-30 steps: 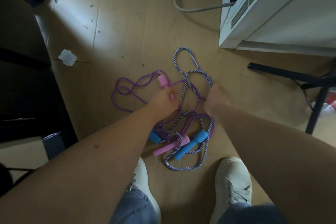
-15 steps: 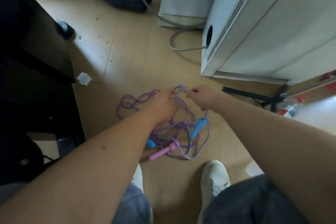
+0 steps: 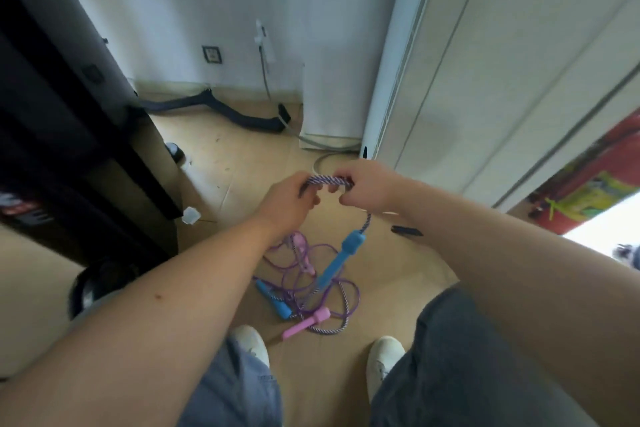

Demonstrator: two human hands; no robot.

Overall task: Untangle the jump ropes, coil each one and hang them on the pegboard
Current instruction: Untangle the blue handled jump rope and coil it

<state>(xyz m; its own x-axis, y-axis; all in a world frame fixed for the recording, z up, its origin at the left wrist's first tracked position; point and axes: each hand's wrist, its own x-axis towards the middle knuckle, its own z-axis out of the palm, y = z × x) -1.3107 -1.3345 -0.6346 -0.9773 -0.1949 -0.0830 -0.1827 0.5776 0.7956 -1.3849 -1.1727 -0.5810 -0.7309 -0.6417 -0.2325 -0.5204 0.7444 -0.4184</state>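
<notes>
Both hands are raised above the floor and hold a short stretch of the blue-and-white braided rope [image 3: 327,179] between them. My left hand [image 3: 287,204] grips its left end, my right hand [image 3: 367,189] grips its right end. From the right hand the braided rope drops to a blue handle [image 3: 341,258] hanging tilted over the pile. On the floor lies the tangle: the thin purple rope [image 3: 301,276], a second blue handle [image 3: 273,302] and a pink handle [image 3: 306,322]. Another pink handle [image 3: 304,260] shows inside the tangle. No pegboard is visible.
A black cabinet [image 3: 69,135] stands at the left, a white unit [image 3: 485,80] at the right. A dark hose [image 3: 221,111] and a grey cable [image 3: 322,163] lie by the back wall. My two white shoes [image 3: 251,343] stand right before the rope pile.
Both hands have risen from the floor with the braided rope, lifting one blue handle off the pile. The view has tilted up toward the wall.
</notes>
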